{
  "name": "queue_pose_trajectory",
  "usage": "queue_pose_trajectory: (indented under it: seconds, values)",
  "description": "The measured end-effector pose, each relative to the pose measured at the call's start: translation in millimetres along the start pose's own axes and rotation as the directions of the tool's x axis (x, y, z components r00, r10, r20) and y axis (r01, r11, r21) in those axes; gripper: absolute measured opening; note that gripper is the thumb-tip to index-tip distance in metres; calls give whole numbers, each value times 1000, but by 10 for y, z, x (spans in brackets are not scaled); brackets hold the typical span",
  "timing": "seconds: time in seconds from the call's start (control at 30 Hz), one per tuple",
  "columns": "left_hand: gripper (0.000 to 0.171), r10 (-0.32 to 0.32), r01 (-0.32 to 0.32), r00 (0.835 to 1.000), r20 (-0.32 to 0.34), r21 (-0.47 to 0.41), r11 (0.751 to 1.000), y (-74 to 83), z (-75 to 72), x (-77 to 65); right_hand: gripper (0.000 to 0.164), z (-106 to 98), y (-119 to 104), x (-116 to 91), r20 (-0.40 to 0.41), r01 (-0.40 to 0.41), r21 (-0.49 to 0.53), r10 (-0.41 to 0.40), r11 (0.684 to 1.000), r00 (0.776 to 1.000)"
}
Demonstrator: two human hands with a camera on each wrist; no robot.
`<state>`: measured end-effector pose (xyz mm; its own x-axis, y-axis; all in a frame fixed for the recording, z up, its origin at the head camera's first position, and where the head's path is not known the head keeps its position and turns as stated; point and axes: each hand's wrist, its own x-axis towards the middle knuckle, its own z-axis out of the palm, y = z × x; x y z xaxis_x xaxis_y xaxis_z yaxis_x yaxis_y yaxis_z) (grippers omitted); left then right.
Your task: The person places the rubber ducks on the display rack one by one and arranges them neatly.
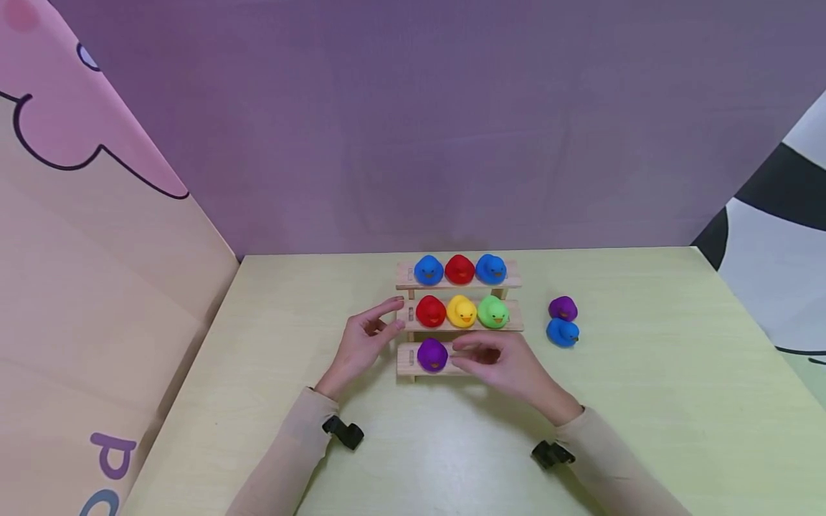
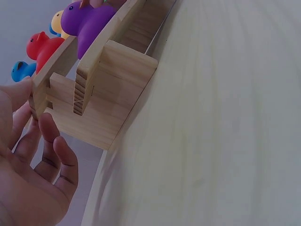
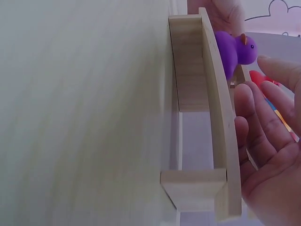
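A three-tier wooden rack (image 1: 408, 362) stands on the table with rubber ducks on its steps. My left hand (image 1: 366, 342) grips the left end of the middle step between thumb and forefinger; the left wrist view shows its other fingers (image 2: 66, 162) loosely bent below. On the bottom step, at the left, sits a purple duck (image 1: 432, 355). Just right of it is my right hand (image 1: 500, 362), its fingertips close to the duck but apart from it, nothing held. The right wrist view shows a small gap between the purple duck (image 3: 230, 52) and the fingers (image 3: 277, 70).
The top step carries a blue, a red (image 1: 460, 269) and another blue duck. Red, yellow (image 1: 462, 312) and green ducks line the middle step. Right of the rack, a purple duck (image 1: 563, 308) and a blue duck (image 1: 563, 332) lie on the table. A purple wall (image 1: 413, 143) rises behind.
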<state>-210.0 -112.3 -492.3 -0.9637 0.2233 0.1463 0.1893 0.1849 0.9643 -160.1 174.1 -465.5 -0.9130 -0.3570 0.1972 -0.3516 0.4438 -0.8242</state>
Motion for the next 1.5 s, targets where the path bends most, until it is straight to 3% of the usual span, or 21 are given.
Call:
queue_pose_trajectory:
  seconds: [0.5,1.2,1.5]
  values:
    - [39,24,-24,1000,14,11,1000,-17,-18,-1,24,-227,100,-132,-45,-77,-57,75,995,996]
    - [39,18,-18,1000,10,-5,1000,-21,-14,12,20,-610,230,-292,-144,-83,-89,69,993,987]
    - [39,18,-18,1000,6,-12,1000,-6,-4,5,20,-817,304,-365,-203,-130,-113,105,985,974]
